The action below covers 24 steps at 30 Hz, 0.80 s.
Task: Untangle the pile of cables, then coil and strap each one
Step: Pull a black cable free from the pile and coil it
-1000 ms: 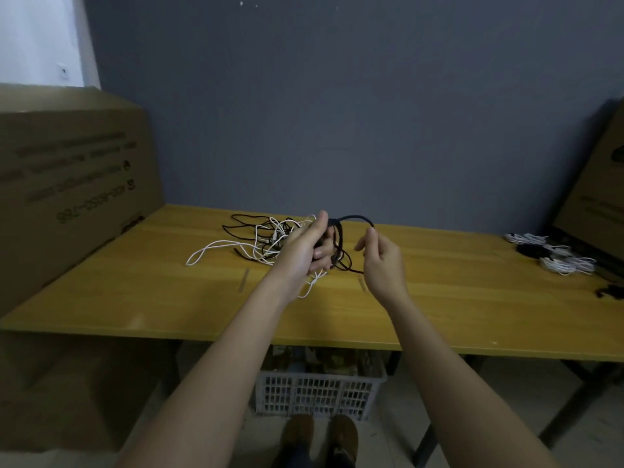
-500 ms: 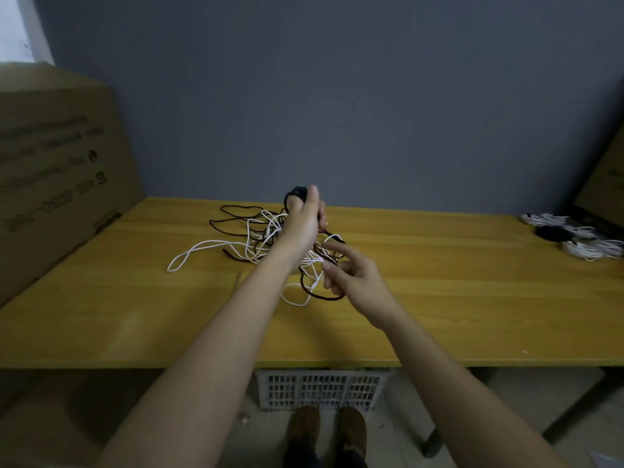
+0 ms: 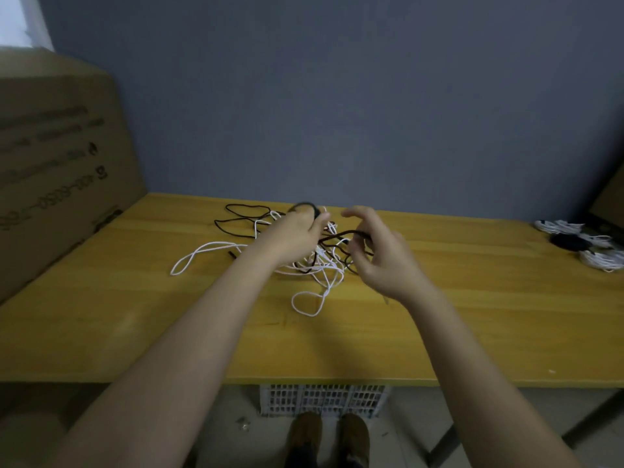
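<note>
- Yellow wood-grain table [image 3: 472,332] carries one tangled pile of cables [image 3: 314,261] at its middle: thin white cord loops mixed with thin black ones; I can't count the separate cables.
- My left hand [image 3: 293,238] grips a black cable [image 3: 305,207] looping above the pile.
- My right hand [image 3: 381,255] pinches a black strand [image 3: 341,235].
- Three coiled white bundles [image 3: 559,227] and one black bundle [image 3: 570,242] lie far right.
- One cardboard box [image 3: 60,170] stands left.
- One white lattice crate [image 3: 320,398] sits underneath.
</note>
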Each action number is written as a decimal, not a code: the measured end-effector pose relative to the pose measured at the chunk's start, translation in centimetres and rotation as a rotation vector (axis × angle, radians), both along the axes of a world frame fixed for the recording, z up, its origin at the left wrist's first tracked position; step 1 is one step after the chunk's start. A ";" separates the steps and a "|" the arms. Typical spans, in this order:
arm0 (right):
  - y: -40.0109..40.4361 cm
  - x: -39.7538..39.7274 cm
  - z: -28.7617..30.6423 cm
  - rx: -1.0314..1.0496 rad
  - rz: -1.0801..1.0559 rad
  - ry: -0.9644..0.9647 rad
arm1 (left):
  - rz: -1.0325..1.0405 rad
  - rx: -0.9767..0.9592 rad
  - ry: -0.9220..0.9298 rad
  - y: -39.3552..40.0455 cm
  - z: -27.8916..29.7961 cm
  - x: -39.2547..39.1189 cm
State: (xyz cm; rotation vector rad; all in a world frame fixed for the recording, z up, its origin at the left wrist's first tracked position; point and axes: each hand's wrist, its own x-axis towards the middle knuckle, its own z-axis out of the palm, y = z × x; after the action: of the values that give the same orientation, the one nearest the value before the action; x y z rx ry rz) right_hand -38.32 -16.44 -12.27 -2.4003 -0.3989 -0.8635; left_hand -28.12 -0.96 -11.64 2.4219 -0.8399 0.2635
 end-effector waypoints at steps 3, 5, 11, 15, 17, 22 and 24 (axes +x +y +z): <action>-0.7 1.5 1.4 0.144 0.003 -0.054 | -0.105 -0.035 0.110 1.5 0.3 -1.4; -0.5 2.4 2.0 0.186 0.002 -0.104 | -0.189 -0.107 0.233 2.0 0.7 -2.8; 0.7 3.9 1.7 0.705 0.232 0.127 | -0.517 -0.540 0.650 3.0 2.6 -6.0; 1.0 3.9 -0.5 0.798 0.362 0.376 | -0.428 -0.740 0.651 2.7 4.0 -6.9; 0.4 3.6 -1.7 0.598 0.320 0.380 | -0.318 -0.806 0.631 2.5 4.4 -7.0; -0.8 2.5 -4.0 0.155 0.134 0.425 | -0.065 -1.004 0.585 2.2 4.7 -6.3; -0.3 1.8 -4.2 0.075 0.125 0.436 | -0.067 -1.154 0.618 1.2 4.5 -6.2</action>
State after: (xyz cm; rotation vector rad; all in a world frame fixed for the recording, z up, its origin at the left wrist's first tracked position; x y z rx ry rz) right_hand -36.50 -16.73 -16.44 -2.3787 -0.3321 -0.2803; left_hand -34.33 0.29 -7.09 1.2552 -0.3077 -0.0479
